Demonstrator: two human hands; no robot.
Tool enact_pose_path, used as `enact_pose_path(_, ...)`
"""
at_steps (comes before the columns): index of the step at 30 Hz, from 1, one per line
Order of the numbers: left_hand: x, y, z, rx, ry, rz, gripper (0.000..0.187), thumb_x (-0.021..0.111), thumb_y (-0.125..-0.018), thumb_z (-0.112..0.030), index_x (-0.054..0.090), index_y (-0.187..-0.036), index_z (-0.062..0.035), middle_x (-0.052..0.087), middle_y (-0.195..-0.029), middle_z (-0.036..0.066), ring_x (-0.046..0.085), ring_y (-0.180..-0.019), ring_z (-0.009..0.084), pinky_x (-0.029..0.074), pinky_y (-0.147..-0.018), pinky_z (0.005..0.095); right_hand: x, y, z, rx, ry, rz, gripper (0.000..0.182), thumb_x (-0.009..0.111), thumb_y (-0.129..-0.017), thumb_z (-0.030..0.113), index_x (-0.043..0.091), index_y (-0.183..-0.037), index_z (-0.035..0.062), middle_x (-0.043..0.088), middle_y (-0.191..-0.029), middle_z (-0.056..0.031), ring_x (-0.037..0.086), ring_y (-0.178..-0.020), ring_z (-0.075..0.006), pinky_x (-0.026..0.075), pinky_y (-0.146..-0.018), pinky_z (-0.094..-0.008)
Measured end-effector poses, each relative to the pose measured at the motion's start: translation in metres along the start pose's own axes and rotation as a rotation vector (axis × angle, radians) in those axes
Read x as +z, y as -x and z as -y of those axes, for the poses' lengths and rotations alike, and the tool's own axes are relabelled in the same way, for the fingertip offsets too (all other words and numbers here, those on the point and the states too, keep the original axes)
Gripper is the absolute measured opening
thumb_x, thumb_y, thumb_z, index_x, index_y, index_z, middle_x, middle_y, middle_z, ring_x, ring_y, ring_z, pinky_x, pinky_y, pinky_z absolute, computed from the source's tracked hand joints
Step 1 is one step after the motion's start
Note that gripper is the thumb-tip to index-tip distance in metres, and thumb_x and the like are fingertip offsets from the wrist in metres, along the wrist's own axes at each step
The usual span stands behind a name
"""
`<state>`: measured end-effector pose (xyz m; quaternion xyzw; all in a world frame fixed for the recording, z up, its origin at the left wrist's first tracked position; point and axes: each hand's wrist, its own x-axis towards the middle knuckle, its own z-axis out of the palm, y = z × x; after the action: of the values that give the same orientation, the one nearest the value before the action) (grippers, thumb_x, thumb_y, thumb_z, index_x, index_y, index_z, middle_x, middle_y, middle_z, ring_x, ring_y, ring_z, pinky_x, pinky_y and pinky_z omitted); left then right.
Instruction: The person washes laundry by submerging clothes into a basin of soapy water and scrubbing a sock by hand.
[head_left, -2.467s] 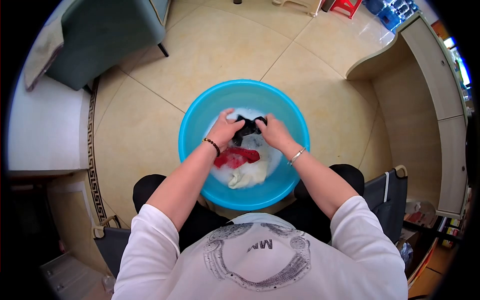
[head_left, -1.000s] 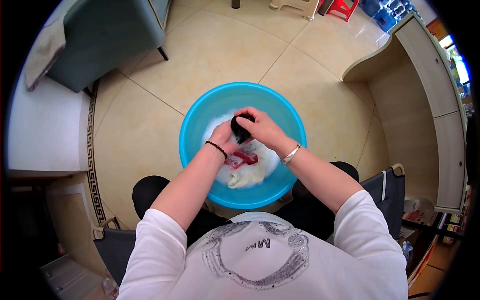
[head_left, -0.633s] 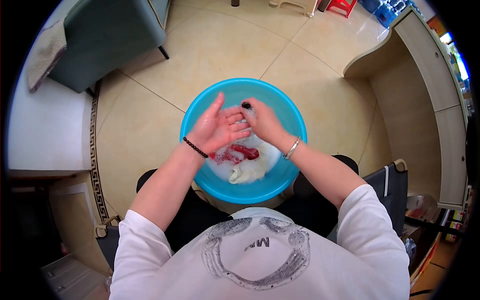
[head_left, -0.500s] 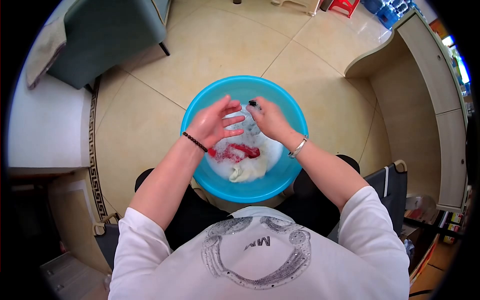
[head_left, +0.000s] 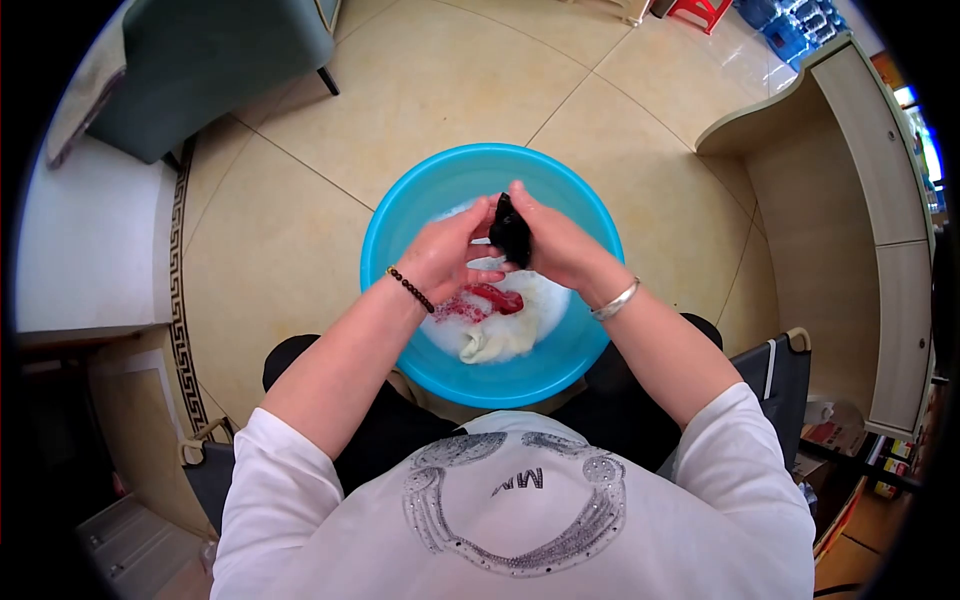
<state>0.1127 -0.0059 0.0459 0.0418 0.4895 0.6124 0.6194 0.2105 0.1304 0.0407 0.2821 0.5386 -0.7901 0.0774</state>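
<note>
A wet black cloth (head_left: 511, 232) hangs between my two hands above a round blue basin (head_left: 490, 388). My right hand (head_left: 558, 240) is closed on it from the right, with the thumb up. On the other side, my left hand (head_left: 448, 250) has its fingers apart beside the cloth; the fingertips come near its left edge. In the sudsy water below lie a red cloth (head_left: 497, 298) and a cream cloth (head_left: 490, 342). Part of the suds is hidden by my hands.
A teal seat (head_left: 210, 70) stands at the upper left, with a curved wooden cabinet (head_left: 810, 220) at the right. Beyond the basin are a red stool (head_left: 700, 12) and blue water bottles (head_left: 785, 35). A dark folding chair (head_left: 785, 390) is at my right side.
My left hand has moved right, close to my right hand. More of the black cloth now shows between them; before, only a small dark bit stuck out of my right hand.
</note>
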Motion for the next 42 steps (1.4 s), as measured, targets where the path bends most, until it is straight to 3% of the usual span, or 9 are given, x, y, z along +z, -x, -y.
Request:
enact_pose_path(1,-0.001,0.000,0.002,0.000,-0.001,0.001,0.041,0.043,-0.097,-0.037,0.050,-0.119,-0.0036,0.052,-0.116,0.006,0.051,-0.103,0.0190,0.048,-0.079,0.0358,-0.001,0.002,-0.002,-0.023,-0.257,0.122,0.040,0.045,-0.094,0.027,0.041,-0.125,0.0024,0.057,-0.102,-0.0096,0.061,-0.090,-0.0215,0.051,-0.069,-0.0353)
enact_pose_path(5,0.000,0.001,0.004,0.059,-0.180,0.056,0.035,0.051,-0.094,-0.028,0.049,-0.118,-0.0033,0.052,-0.114,0.006,0.053,-0.103,0.0161,0.050,-0.081,0.0340,-0.003,0.018,0.002,0.005,-0.241,0.034,0.039,0.052,-0.089,0.011,0.040,-0.125,0.0008,0.054,-0.107,-0.0153,0.059,-0.095,-0.0213,0.053,-0.079,-0.0380)
enact_pose_path(12,0.000,0.005,-0.002,0.114,-0.234,0.017,0.031,0.061,-0.088,-0.019,0.052,-0.113,-0.0028,0.054,-0.109,0.007,0.055,-0.100,0.0158,0.050,-0.086,0.0339,-0.006,0.024,0.000,-0.094,-0.087,-0.060,0.029,0.054,-0.087,0.012,0.049,-0.112,-0.0024,0.056,-0.103,-0.0117,0.060,-0.092,-0.0191,0.054,-0.078,-0.0364)
enact_pose_path(16,-0.002,0.006,-0.003,0.204,-0.521,0.020,0.028,0.061,-0.087,-0.014,0.052,-0.111,-0.0030,0.057,-0.102,0.005,0.056,-0.098,0.0137,0.049,-0.083,0.0292,-0.008,0.027,0.006,-0.103,-0.075,-0.130,0.025,0.056,-0.086,0.013,0.051,-0.106,-0.0024,0.056,-0.100,-0.0100,0.060,-0.091,-0.0179,0.054,-0.077,-0.0355)
enact_pose_path(24,-0.014,0.000,-0.009,0.359,0.091,0.112,0.003,0.052,-0.091,-0.013,0.049,-0.090,-0.0117,0.055,-0.090,-0.001,0.056,-0.085,0.0107,0.047,-0.074,0.0277,-0.008,0.030,0.012,-0.240,-0.163,-0.032,0.018,0.059,-0.089,0.018,0.054,-0.099,0.0039,0.057,-0.087,-0.0047,0.056,-0.071,-0.0109,0.050,-0.063,-0.0251)
enact_pose_path(29,0.004,0.019,-0.022,0.322,0.243,0.135,0.022,0.052,-0.092,-0.017,0.053,-0.113,-0.0107,0.057,-0.100,0.003,0.056,-0.087,0.0131,0.047,-0.071,0.0280,-0.003,0.041,0.020,-0.181,-0.302,-0.038,0.021,0.055,-0.091,0.024,0.055,-0.101,0.0048,0.056,-0.079,-0.0014,0.050,-0.061,-0.0083,0.043,-0.056,-0.0206)
enact_pose_path(31,0.006,0.021,-0.024,0.223,-0.024,0.252,0.034,0.057,-0.089,-0.015,0.050,-0.122,-0.0106,0.057,-0.107,0.003,0.055,-0.090,0.0129,0.046,-0.070,0.0269,-0.002,0.043,0.021,-0.201,-0.289,-0.027,0.022,0.054,-0.093,0.026,0.055,-0.101,0.0055,0.056,-0.077,-0.0007,0.048,-0.060,-0.0077,0.041,-0.055,-0.0196)
enact_pose_path(37,-0.004,0.017,-0.030,0.323,-0.064,0.136,0.041,0.066,-0.082,-0.007,0.051,-0.120,-0.0101,0.056,-0.108,0.001,0.054,-0.096,0.0117,0.046,-0.075,0.0266,0.001,0.045,0.027,-0.302,-0.097,-0.100,0.029,0.051,-0.094,0.031,0.060,-0.097,0.0044,0.058,-0.078,-0.0002,0.050,-0.065,-0.0064,0.041,-0.057,-0.0212)
enact_pose_path(42,-0.014,0.011,-0.035,0.433,0.017,0.082,0.034,0.062,-0.086,-0.011,0.052,-0.118,-0.0063,0.058,-0.107,0.003,0.056,-0.098,0.0132,0.046,-0.085,0.0286,-0.008,0.041,0.017,-0.288,-0.006,-0.127,0.023,0.055,-0.091,0.020,0.061,-0.100,-0.0002,0.060,-0.081,0.0002,0.051,-0.070,-0.0043,0.042,-0.060,-0.0204)
